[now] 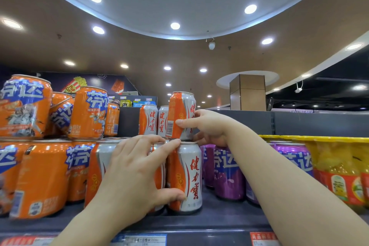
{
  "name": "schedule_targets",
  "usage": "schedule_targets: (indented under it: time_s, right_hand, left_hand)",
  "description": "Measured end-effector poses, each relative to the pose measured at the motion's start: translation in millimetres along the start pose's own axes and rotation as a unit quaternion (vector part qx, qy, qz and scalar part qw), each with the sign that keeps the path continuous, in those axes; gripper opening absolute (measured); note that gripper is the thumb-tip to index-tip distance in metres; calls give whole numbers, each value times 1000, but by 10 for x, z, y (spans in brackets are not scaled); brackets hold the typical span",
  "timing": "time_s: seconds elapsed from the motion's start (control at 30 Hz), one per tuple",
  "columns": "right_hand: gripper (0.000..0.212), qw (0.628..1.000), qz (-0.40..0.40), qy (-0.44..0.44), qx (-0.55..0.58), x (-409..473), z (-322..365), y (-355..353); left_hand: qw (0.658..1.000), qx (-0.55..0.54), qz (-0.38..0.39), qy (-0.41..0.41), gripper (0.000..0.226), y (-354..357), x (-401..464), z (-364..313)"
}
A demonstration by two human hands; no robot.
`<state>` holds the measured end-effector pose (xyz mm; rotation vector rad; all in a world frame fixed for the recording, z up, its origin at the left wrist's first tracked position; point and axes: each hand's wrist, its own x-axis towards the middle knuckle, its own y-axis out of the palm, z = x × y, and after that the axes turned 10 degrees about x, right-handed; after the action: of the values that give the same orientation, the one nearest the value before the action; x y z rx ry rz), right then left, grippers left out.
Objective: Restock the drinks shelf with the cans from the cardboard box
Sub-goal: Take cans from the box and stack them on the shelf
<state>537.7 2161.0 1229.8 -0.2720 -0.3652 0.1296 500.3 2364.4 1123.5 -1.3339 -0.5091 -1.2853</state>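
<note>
My right hand [207, 126] grips an orange-and-silver can [180, 114] and holds it upright on top of another can of the same kind [189, 177] in the front row of the dark shelf [219, 223]. My left hand [137, 171] is wrapped around a lower can [158, 175] just left of that one, thumb at its base, fingers over its top. Two more of these cans [148, 120] stand stacked behind. The cardboard box is out of view.
Orange soda cans [42, 175] are stacked in two layers on the left. Purple cans [227, 173] stand to the right, then yellow shrink-wrapped bottles [339, 168]. Price labels [139, 239] line the shelf's front edge. A dark back panel [299, 124] rises behind.
</note>
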Motion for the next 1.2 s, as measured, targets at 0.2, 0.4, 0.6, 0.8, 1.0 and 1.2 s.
schedule_targets:
  time_s: [0.2, 0.4, 0.6, 0.8, 1.0, 1.2]
  right_hand:
    - [48, 1000, -6, 5, 13, 4, -9, -15]
    - [28, 997, -36, -60, -32, 55, -63, -43]
    - [35, 996, -35, -51, -60, 21, -35, 34]
    - [63, 995, -48, -33, -84, -75, 41, 140]
    - [91, 954, -166, -134, -211, -298, -5, 144]
    - [73, 906, -181, -218, -314, -789, -101, -19]
  left_hand:
    - [1000, 2, 2, 3, 93, 22, 1, 7]
    - [1000, 0, 2, 2, 92, 22, 3, 6]
    - [1000, -4, 8, 1, 94, 7, -3, 8]
    - [1000, -16, 16, 1, 94, 4, 1, 15]
    - [998, -44, 42, 4, 98, 0, 0, 47]
    - [988, -132, -47, -57, 88, -108, 12, -137]
